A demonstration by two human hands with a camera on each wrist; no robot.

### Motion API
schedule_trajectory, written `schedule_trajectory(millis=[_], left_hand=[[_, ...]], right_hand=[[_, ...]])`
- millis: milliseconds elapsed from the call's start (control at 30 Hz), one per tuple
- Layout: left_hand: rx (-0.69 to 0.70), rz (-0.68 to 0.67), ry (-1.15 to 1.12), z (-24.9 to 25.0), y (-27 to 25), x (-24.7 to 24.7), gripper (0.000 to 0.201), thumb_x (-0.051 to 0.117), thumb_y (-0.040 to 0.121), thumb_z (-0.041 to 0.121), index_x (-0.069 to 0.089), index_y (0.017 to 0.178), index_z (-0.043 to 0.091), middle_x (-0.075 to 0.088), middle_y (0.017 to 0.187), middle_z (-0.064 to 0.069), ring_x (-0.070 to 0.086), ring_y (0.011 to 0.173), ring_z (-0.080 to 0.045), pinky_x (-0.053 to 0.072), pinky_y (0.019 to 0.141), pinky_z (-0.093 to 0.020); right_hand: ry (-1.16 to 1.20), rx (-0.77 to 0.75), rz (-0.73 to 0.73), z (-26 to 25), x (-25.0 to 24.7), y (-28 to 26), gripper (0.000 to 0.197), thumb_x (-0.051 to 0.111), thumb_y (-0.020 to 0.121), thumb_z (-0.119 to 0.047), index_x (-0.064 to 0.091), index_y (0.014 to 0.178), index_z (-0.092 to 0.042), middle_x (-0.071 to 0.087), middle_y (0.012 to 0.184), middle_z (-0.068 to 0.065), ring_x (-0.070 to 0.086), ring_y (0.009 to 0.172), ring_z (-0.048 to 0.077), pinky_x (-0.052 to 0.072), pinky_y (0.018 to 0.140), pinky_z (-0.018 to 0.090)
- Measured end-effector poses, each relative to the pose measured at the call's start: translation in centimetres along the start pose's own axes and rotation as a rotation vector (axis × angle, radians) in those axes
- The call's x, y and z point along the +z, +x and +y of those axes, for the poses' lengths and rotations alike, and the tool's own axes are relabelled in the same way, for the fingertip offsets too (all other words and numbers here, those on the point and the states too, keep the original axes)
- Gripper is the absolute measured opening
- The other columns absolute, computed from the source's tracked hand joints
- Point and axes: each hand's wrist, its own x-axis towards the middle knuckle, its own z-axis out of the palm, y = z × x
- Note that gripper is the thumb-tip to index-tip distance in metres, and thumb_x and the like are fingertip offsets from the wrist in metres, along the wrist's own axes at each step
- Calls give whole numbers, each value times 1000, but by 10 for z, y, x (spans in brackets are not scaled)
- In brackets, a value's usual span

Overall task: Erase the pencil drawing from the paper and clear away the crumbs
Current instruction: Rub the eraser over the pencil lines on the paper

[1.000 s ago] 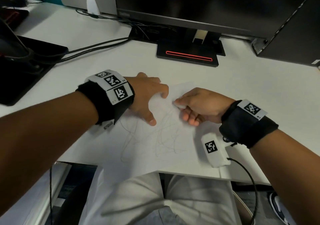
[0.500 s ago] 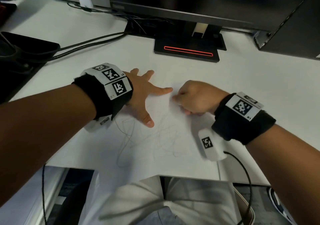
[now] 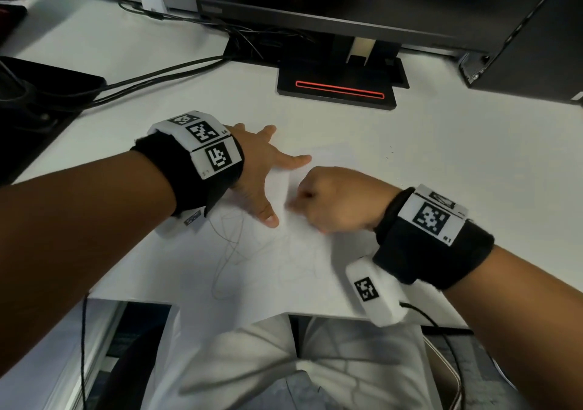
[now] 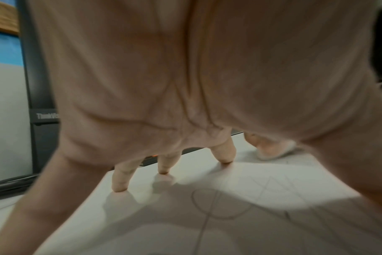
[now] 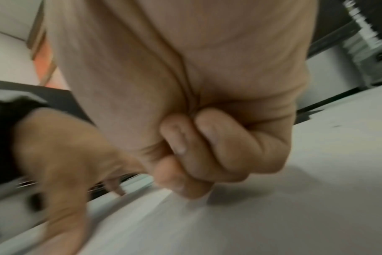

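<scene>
A white sheet of paper (image 3: 284, 271) lies on the white desk (image 3: 441, 157), with faint pencil scribbles (image 3: 227, 252) on its near half. My left hand (image 3: 271, 182) presses on the sheet's left part with straight, spread fingers (image 4: 120, 181). My right hand (image 3: 303, 203) is curled into a fist beside the left thumb, its fingertips down on the paper. In the left wrist view it pinches a small white eraser (image 4: 277, 151) against the sheet. The right wrist view shows only the curled fingers (image 5: 207, 146), and the eraser is hidden there.
A black monitor stand (image 3: 337, 91) with a red strip sits behind the paper. Black cables (image 3: 151, 81) run off to the left and a dark computer case (image 3: 520, 47) stands at the back right. Tiny dark specks (image 3: 389, 154) lie right of the paper. The desk's edge is close to me.
My left fingers have gone from bent to spread flat on the paper. My right fist has moved a little left and nearer to me, its fingers tucked under more.
</scene>
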Motion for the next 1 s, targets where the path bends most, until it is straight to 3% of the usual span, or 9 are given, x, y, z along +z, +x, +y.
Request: schedule_trajectory(millis=[167,267,333,400,500,633,800,933,1000], left_hand=[[-9,8,-4,1,-3,0,127,72,48,86,-17,137,71,-25,163,0,-8,149,-43,13,115,-62],[-12,9,-4,1,-2,1,127,73,47,86,-18,136,72,-25,163,-1,-8,149,-45,13,116,-61],[-9,3,0,1,-1,1,128,73,47,85,-18,136,72,-26,162,-2,-8,148,-46,13,116,-61],[-15,4,-12,1,-4,1,126,73,50,84,-17,137,71,-26,162,-1,-9,149,-44,13,116,-61],[-12,9,-21,2,-6,-1,126,73,50,84,-16,138,71,-25,163,-1,-8,149,-44,12,116,-61],[-11,23,-16,3,-5,0,124,74,54,81,-16,139,70,-24,163,-1,-9,149,-44,11,117,-60],[-9,26,-28,3,-7,0,124,73,53,83,-15,139,70,-24,163,-1,-7,150,-43,9,117,-59],[-8,31,-23,4,-7,-1,123,73,54,82,-15,140,70,-23,163,-3,-7,149,-44,10,117,-59],[-9,30,-23,4,-7,0,123,73,54,82,-15,139,70,-23,163,-2,-7,149,-44,10,117,-59]], right_hand=[[47,98,140,17,-15,-2,41,47,98,-30,55,62,-12,57,59,1,49,52,16,38,53,25],[-14,-10,29,2,2,-7,41,47,97,-31,56,62,-12,58,59,0,51,56,15,39,53,27],[5,-3,-19,0,5,-8,42,48,97,-32,57,62,-12,57,56,-1,49,48,11,41,53,25],[65,71,42,11,-5,-6,41,48,96,-31,56,61,-12,55,53,1,45,41,11,41,50,24],[61,111,132,15,-13,-7,40,46,96,-27,50,60,-10,53,55,3,45,47,17,39,52,24],[30,39,-2,0,3,-8,41,46,97,-29,52,61,-11,52,54,2,44,45,15,38,49,23],[73,140,137,16,-13,-10,42,47,96,-26,49,56,-12,48,48,-2,43,42,14,36,48,22],[22,34,30,4,7,-12,43,47,96,-29,49,57,-13,49,52,-1,44,48,15,37,51,26],[77,73,10,10,1,-12,41,48,96,-30,51,59,-12,49,52,2,44,47,18,39,51,27]])
